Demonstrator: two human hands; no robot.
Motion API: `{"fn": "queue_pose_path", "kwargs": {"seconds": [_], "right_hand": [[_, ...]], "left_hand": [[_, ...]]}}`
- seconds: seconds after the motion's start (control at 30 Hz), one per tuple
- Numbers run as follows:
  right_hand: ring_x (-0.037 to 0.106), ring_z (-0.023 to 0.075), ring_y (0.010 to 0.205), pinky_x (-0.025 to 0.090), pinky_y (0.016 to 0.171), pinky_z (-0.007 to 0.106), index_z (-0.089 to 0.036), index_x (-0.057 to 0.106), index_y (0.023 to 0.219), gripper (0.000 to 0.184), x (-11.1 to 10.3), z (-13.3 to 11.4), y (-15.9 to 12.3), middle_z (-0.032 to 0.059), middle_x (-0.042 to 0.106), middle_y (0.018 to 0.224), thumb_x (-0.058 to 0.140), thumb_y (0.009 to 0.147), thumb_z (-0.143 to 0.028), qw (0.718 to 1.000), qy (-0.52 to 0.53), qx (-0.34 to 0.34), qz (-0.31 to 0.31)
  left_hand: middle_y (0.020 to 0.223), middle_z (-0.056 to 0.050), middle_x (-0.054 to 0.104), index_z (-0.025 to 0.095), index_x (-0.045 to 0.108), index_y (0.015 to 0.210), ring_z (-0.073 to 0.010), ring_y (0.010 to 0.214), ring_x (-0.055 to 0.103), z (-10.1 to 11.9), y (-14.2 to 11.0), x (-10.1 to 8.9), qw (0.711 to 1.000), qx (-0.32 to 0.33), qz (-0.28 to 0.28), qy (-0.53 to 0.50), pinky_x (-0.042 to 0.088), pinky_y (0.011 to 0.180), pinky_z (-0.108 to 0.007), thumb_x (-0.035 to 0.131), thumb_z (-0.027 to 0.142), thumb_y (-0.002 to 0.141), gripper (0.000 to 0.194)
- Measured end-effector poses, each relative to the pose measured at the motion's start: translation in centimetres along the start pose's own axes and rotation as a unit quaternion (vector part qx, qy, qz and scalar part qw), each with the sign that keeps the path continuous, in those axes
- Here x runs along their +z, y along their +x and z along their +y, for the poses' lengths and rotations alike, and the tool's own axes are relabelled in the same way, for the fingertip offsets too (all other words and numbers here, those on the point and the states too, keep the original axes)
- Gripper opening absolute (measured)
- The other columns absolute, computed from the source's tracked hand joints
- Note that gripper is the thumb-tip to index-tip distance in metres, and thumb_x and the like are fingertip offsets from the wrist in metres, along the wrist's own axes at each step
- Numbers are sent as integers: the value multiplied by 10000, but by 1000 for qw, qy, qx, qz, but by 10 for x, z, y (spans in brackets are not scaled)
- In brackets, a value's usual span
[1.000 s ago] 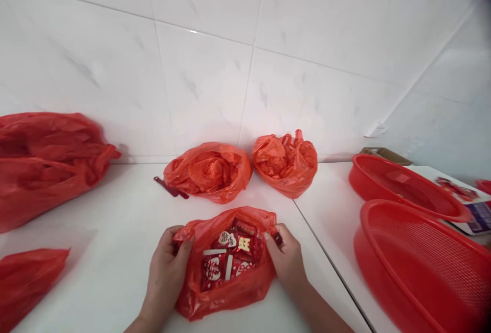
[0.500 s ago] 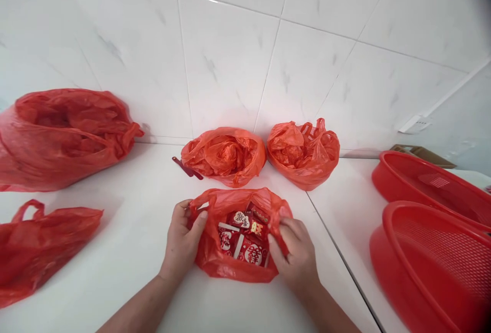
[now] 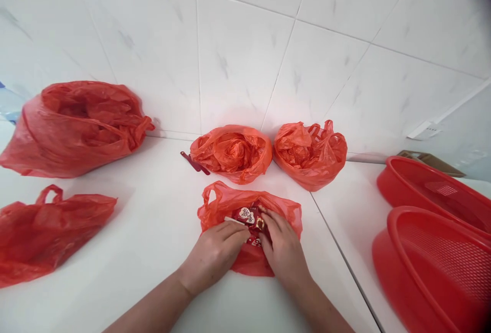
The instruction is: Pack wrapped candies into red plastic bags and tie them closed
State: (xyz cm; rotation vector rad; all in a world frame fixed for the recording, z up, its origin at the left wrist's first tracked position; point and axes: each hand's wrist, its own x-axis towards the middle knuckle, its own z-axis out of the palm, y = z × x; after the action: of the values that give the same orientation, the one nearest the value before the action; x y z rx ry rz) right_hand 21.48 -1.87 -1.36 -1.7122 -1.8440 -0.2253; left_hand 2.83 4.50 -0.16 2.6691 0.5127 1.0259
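Note:
A red plastic bag point(image 3: 282, 204) lies spread on the white table with its mouth facing up. Inside it are several small red packets, one with white lettering on a white patch point(image 3: 245, 215). My left hand point(image 3: 217, 251) reaches over the bag's near left side, its fingers pressed together at the packets; whatever they pinch is hidden. My right hand point(image 3: 284, 251) is in the bag from the right, fingers stretched along the packets' right side and thumb apart. A gold-coloured piece point(image 3: 261, 223) shows beside its fingers.
Two crumpled red bags, one left point(image 3: 230, 151) and one right point(image 3: 312, 156), stand by the tiled wall. A thin dark-red tool point(image 3: 195, 163) lies beside them. Larger red bag point(image 3: 76, 133) and flatter red bag point(image 3: 53, 236) lie left. Red baskets point(image 3: 391, 266) stand right.
Both hands have let go of the bag's edges and moved inward onto the packets inside. The bag's left handle now stands free. The view has shifted slightly left.

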Motion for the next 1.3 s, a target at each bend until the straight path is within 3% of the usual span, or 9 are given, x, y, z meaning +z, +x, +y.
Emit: {"fn": "queue_pose_path", "kwargs": {"seconds": [0.13, 0.27, 0.43, 0.57, 0.7, 0.8, 0.97, 1.13, 1.3], "right_hand": [[467, 290, 1218, 436, 974, 513, -192, 482, 1299, 491, 4, 15, 2, 114, 535, 1296, 530, 810, -210, 998, -7, 55, -27], [542, 274, 1103, 457, 930, 491, -212, 510, 1251, 458, 2, 14, 3, 93, 606, 1179, 556, 796, -231, 996, 26, 83, -22], [613, 232, 940, 498, 838, 409, -220, 621, 1027, 218, -1, 15, 2, 62, 675, 1003, 531, 838, -281, 995, 37, 90, -8], [633, 197, 884, 510, 797, 359, -216, 648, 923, 224, -4, 18, 1, 48, 689, 951, 454, 905, -326, 993, 52, 108, -12], [584, 212, 1061, 480, 904, 386, -218, 666, 893, 256, -8, 15, 1, 67, 643, 1123, 431, 921, -315, 993, 66, 91, 22], [585, 212, 1060, 492, 904, 396, -204, 668, 938, 227, -10, 10, 1, 85, 633, 1133, 461, 911, -293, 991, 80, 79, 73], [625, 203, 1024, 537, 869, 374, -203, 642, 1070, 228, -8, -1, -6, 84, 658, 1119, 508, 886, -185, 988, 117, -26, 100], [652, 212, 989, 565, 833, 338, -235, 642, 1110, 274, -2, -10, -11, 61, 675, 1103, 567, 852, -184, 986, 130, -67, 80], [620, 227, 1049, 557, 856, 357, -212, 594, 1168, 321, -6, -11, -6, 86, 637, 1158, 580, 851, -263, 990, 131, -32, 36]], "left_hand": [[1073, -74, 674, 197, 625, 1069, -220, 1006, 606, -8, 4, 4, 996, -93, -15, 6, 524, 869, -398, 496, 130, 858, 256], [1187, -95, 635, 194, 624, 1101, -273, 1129, 542, -12, 2, 5, 992, -123, -12, 36, 472, 944, -474, 582, 172, 801, 304], [1248, -97, 602, 192, 577, 1179, -280, 1198, 487, -7, -1, 2, 995, -95, -5, 32, 437, 976, -479, 604, 234, 803, 380], [1153, -78, 655, 202, 594, 1138, -241, 1143, 532, -1, -1, -2, 998, -59, -7, 17, 453, 947, -438, 541, 200, 850, 293], [1093, -50, 677, 213, 607, 1098, -212, 1077, 564, 2, 0, -3, 998, -51, -31, -9, 454, 934, -394, 503, 161, 870, 256], [1071, -56, 677, 219, 580, 1148, -218, 1035, 578, 1, 0, -2, 996, -75, -36, -30, 457, 913, -393, 519, 198, 875, 281], [1056, -100, 668, 199, 319, 1407, -239, 953, 608, -4, -3, 0, 986, -138, -6, -95, 469, 879, -418, 574, 404, 851, 644], [980, -46, 696, 253, 611, 1124, -202, 888, 611, -4, -4, -1, 980, -155, -11, -125, 458, 871, -368, 574, 360, 863, 285], [995, -16, 685, 253, 605, 1082, -177, 903, 614, -4, -5, 2, 970, -205, 26, -127, 485, 844, -329, 617, 246, 823, 260]]}}
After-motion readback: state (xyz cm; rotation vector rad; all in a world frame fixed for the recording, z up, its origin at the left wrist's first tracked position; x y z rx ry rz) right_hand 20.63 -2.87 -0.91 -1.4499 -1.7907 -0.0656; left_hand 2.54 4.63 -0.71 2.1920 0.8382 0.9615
